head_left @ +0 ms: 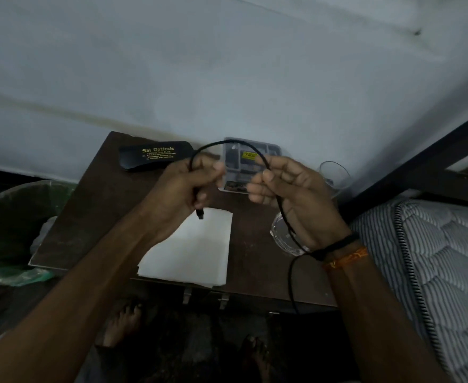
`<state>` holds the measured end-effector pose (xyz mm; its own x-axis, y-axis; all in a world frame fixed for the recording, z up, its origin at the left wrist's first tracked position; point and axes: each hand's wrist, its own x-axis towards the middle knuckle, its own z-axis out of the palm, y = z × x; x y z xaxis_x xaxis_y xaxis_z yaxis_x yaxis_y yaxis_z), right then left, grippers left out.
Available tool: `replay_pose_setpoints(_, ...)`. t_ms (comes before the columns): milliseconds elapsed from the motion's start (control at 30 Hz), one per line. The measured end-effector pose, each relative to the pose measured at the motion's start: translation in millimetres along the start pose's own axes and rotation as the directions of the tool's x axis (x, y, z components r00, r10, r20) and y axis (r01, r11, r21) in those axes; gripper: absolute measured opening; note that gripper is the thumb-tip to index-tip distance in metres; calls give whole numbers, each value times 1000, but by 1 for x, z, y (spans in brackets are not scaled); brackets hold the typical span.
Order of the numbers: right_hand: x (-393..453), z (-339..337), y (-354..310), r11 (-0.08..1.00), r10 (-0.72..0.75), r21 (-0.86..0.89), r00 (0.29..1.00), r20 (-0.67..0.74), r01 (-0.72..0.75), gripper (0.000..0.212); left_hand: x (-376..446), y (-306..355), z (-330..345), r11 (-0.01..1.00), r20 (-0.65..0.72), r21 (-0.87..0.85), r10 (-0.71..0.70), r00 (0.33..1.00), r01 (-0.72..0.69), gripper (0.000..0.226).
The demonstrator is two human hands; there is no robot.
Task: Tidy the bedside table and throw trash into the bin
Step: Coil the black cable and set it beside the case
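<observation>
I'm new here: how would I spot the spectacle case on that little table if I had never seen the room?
Start at the dark brown bedside table against the pale wall. Look to its far left corner, left of the clear plastic compartment box and beyond the white paper. The spectacle case is the long, black, rounded thing there, the only one with gold lettering on top.
</observation>
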<state>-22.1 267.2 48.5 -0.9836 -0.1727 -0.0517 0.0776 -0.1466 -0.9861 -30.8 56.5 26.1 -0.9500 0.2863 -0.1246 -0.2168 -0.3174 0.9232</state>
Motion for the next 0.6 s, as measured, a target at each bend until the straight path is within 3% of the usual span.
replay_pose_setpoints(167,-1,7,-23,997,-26,68,1000,-1,26,35,-10,-20,35,981,191,188,-87,978,50,40)
replay_pose_setpoints(300,-4,12,-24,994,-19,-109,999,-27,16,37,-16,-32,69,965,283,252,-143,948,71,22)
replay_pose_setpoints(433,-9,12,-24,942,-30,-334,1000,2,29,36,-13,-39,80,982,168,187,-56,984,24,22)
replay_pose_setpoints(533,-13,-14,-25,849,-142,-523,987,-82,79,32,-10,-34,68,1000,59,13,-16,998,15,21)
replay_pose_setpoints(600,-21,-43,-23,824,-137,-566,979,-150,29,30,-9,-32,57,995,-23,-103,-13,1000,10,20)
